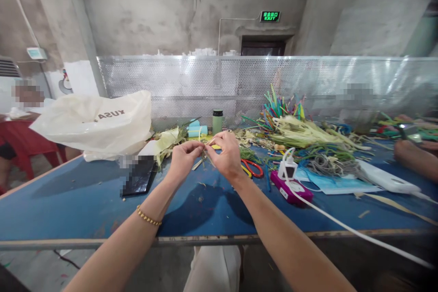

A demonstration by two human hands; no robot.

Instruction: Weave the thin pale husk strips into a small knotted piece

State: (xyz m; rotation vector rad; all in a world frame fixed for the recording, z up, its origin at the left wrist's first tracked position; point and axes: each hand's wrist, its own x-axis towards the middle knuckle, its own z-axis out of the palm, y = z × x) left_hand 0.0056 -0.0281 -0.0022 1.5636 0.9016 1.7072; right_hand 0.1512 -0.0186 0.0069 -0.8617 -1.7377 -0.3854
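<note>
Thin pale plant strands [200, 134] are pinched between the fingertips of the left hand [185, 159] and the right hand [226, 155], which are brought together over the middle of a blue table [85, 210]. Both hands are closed at thumb and forefinger; whether a single strand or several are gripped cannot be made out well, as the fingertips are small and partly covered. A gold bead bracelet [148, 216] is worn on the left wrist.

To the left of the hands, a dark-screened device [142, 175] is laid flat, and beyond it a white plastic bag [96, 121] is seen. On the far side, a green bottle [217, 122] with a black lid is stood upright, with light blue objects [197, 130] beside it. Just right of the right hand, a red loop handle [262, 171] is seen on the table. Farther right, a white plug adapter [287, 169] is set on a purple power strip [290, 189]. Behind these, pale husks [301, 132] are heaped before multicoloured strips [278, 106]. At the far right, another person's forearm [412, 157] is extended over the table.
</note>
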